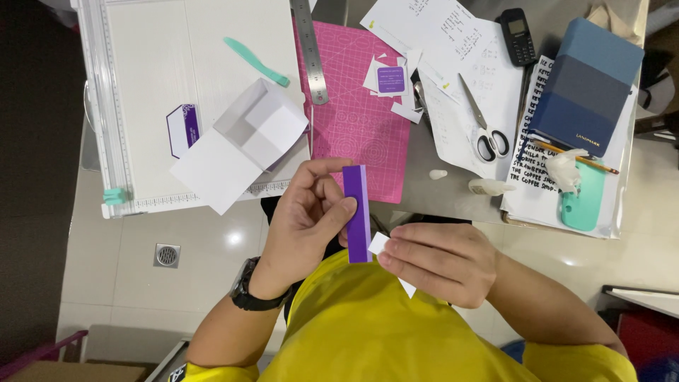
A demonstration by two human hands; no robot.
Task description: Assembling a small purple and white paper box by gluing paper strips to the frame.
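**Purple strip pinched in one hand, white scrap in the other**

The person's left hand (305, 216) has a narrow purple paper strip (358, 212) held upright in front of the chest, just off the near edge of the worktop (445, 194). The thumb presses on the strip around its middle and the other fingers curl in behind it, so the fingers are closed on the strip, not spread. The wrist is bent back a bit, with a black watch (247, 286) on it.

The right hand (442, 262) comes in from the side with its fingers laid flat and close together, clamping a small white paper piece (378, 242) whose corner pokes out right beside the lower part of the strip. Another bit of white shows under that hand; whether it's the same piece is hard to say.

Handling-wise, the strip looks like thin card: next to no weight, stiff enough to stand up by itself, but easy to crease if squeezed hard. A mid-length pinch on the flat faces looks like the sensible hold, since gripping an end would probably let it flop. The white scrap looks flimsier and likely needs a fingertip hold near its edge.

Up on the worktop sit a half-folded white paper box (244, 141), a pink cutting mat (353, 120), a steel ruler (310, 49), scissors (484, 127) and a blue box (583, 85).
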